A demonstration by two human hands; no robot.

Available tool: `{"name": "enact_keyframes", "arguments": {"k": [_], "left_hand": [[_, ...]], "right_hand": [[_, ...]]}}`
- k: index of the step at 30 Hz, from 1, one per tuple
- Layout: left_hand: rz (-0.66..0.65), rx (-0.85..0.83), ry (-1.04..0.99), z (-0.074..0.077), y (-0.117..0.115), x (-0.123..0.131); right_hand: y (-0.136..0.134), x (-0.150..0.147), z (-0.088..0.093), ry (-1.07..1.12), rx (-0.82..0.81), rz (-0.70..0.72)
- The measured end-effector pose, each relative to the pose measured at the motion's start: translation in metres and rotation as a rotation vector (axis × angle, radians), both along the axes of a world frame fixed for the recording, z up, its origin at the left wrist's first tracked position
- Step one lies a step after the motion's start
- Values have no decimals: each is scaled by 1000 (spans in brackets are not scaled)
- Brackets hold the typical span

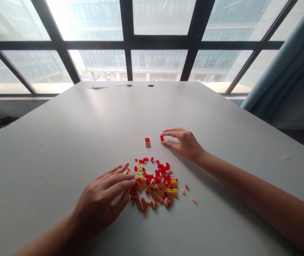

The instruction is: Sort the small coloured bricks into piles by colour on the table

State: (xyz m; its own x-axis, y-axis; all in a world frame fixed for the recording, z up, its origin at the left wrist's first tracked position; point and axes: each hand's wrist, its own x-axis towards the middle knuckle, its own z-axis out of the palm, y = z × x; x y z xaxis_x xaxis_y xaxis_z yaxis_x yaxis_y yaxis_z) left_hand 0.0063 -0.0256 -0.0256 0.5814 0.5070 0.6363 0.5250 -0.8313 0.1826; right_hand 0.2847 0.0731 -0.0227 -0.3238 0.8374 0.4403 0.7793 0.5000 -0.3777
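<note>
My right hand [184, 142] pinches a small red-and-brown brick block [162, 139] between thumb and fingertips, at the table's surface. Just left of it, apart, lies a second block of red and brown toy bricks [147, 142]. Nearer to me spreads a loose pile of toy bricks [154, 190], mostly brown and red, with some cream, yellow, orange and pink. At the pile's left edge rests my left hand [105, 195], fingers stretched out, fingertips touching or just over the bricks. Its fingers hide some of the bricks there.
All of this lies on a wide white table [61, 153]. A few stray pink bricks [193, 200] and a brown brick [186, 187] sit right of the pile. Paper sheets [98, 85] and two round cable holes [151, 85] are at the far edge, before windows. A blue curtain [274, 71] hangs right.
</note>
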Motion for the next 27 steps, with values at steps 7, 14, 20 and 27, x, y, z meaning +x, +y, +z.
{"name": "enact_keyframes", "arguments": {"k": [7,14,20,27], "left_hand": [[4,-16,-2,-1,0,0],[0,-2,2,0,0,0],[-1,-1,6,0,0,0],[3,0,-7,0,0,1]], "right_hand": [[7,0,-3,50,-65,12],[4,-2,-2,58,-45,-27],[3,-3,-2,99,-104,-46],[4,-4,-3,115,-113,-52]]}}
